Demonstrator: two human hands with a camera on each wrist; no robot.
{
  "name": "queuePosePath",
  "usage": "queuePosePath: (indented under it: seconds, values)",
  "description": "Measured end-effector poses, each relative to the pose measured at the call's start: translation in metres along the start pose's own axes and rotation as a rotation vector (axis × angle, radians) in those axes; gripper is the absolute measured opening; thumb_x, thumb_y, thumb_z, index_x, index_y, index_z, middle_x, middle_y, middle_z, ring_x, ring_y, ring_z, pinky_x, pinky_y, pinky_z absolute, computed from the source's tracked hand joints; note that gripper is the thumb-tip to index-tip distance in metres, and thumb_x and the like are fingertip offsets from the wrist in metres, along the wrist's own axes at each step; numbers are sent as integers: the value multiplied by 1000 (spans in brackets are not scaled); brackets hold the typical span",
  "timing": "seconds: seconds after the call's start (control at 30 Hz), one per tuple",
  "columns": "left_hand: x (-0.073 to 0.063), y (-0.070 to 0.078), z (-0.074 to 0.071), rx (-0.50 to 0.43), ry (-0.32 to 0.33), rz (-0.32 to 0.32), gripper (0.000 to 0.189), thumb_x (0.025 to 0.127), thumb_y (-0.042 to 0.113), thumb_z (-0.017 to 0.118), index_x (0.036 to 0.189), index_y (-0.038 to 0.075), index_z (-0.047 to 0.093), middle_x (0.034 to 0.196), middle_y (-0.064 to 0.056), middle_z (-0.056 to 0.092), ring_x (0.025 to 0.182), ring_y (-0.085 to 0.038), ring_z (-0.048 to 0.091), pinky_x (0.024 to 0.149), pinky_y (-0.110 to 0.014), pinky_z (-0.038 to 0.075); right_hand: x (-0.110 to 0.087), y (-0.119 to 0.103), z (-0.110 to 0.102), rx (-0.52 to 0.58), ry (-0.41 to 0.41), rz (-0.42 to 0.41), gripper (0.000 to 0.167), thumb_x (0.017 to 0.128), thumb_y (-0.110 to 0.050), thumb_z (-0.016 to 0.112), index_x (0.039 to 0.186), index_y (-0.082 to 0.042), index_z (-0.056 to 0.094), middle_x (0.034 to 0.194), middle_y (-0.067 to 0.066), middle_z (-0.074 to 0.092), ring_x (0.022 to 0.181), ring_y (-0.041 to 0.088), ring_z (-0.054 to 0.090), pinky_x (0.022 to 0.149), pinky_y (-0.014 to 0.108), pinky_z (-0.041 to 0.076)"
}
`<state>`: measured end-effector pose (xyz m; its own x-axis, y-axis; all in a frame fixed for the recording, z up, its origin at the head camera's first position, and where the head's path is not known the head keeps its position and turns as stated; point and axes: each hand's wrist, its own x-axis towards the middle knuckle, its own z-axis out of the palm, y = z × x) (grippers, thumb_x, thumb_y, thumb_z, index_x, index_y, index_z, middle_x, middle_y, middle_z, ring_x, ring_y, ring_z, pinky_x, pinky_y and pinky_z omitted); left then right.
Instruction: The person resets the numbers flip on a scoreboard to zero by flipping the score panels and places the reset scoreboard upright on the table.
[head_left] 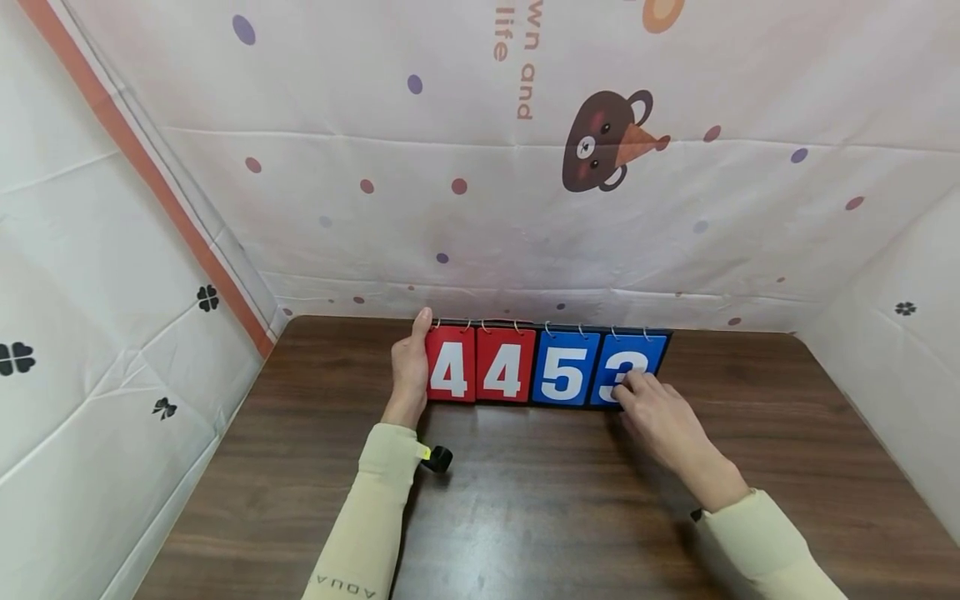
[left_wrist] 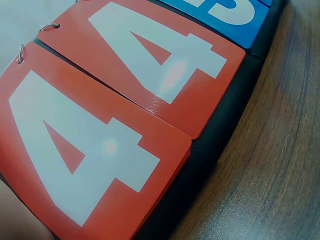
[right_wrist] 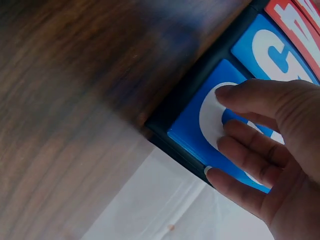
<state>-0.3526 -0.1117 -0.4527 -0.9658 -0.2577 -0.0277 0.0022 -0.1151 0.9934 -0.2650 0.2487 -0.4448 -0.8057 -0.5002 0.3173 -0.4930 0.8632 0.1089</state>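
Note:
A flip scoreboard (head_left: pixel 536 367) stands tilted at the back of the table, its number cards hung on metal rings. It reads red 4, red 4, blue 5, blue 3. My left hand (head_left: pixel 410 367) holds its left end, thumb up along the side edge; the other fingers are hidden behind it. In the left wrist view, the nearest red card (left_wrist: pixel 170 145) fills the foreground. Over the blue 3 card (right_wrist: pixel 192 127), my right hand (right_wrist: pixel 280 145) has bent fingers spread apart, the thumb tip on the lower part of the digit and the little finger near the outer edge.
The brown wooden table (head_left: pixel 510 508) reaches toward me from the scoreboard. Behind it rises a pale cloth wall (head_left: pixel 420 217) printed with dots and a bear head. Cloth also closes off the left and right sides. A small black camera (head_left: pixel 437 459) sits at my left wrist.

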Motion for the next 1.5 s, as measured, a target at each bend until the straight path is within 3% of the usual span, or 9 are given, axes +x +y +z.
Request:
queuePosePath:
  seconds: [0.23,0.53,0.63,0.87,1.0,1.13,1.3,1.37,1.5]
  values:
    - [1,0,-1,-4,4,12,64,96,70,62,66,14,55,85,-4,69,87,-21,62,81,-37,49,17,-6,-17,55,143,-41,25,82,-6,91,100,0,74,97,15,67,85,30,66,75,46,62]
    - [0,0,1,-9,8,19,65,96,70,61,64,14,54,81,-4,67,84,-20,61,79,-37,48,52,1,-50,109,410,-98,16,91,-14,77,93,1,71,91,14,65,78,29,63,57,45,57]
    - [-1,0,0,-6,3,16,65,96,70,61,64,14,53,80,-4,67,84,-20,61,79,-36,48,65,6,-56,120,420,-59,16,96,-14,74,96,1,71,94,15,65,79,30,63,56,45,56]
    - [-2,-2,-1,-9,-1,7,64,97,69,62,64,15,53,79,-2,67,82,-18,61,78,-35,49,94,21,-61,181,262,187,17,103,-17,68,101,0,72,103,18,65,85,34,62,61,51,57]
    - [-2,-3,-1,-14,4,8,64,96,69,62,63,15,54,78,-2,68,81,-18,61,77,-34,49,109,29,-58,222,156,281,24,107,-21,63,106,2,72,104,21,64,84,36,62,67,54,56]
    - [-2,-1,0,-18,9,14,65,96,70,62,63,15,53,77,-3,67,81,-20,61,77,-35,49,124,36,-57,274,0,367,30,108,-25,60,110,4,69,104,22,64,86,36,62,74,53,54]
    - [-2,-2,-1,-11,6,4,65,95,71,62,64,15,52,80,-4,67,82,-20,61,78,-36,49,140,46,-51,347,-212,475,35,107,-27,59,107,7,67,92,20,64,80,35,61,72,48,52]
    - [-2,-2,-1,-11,1,6,65,95,72,62,65,15,53,82,-4,68,84,-20,61,79,-36,49,144,48,-49,364,-301,521,44,107,-30,58,118,13,64,99,26,67,87,38,64,78,50,54]
    - [-1,-2,-1,-14,-4,14,65,95,71,62,67,14,55,85,-6,69,85,-21,62,81,-38,50,147,52,-47,369,-469,598,66,106,-36,55,141,20,50,131,39,59,113,47,61,100,61,49]
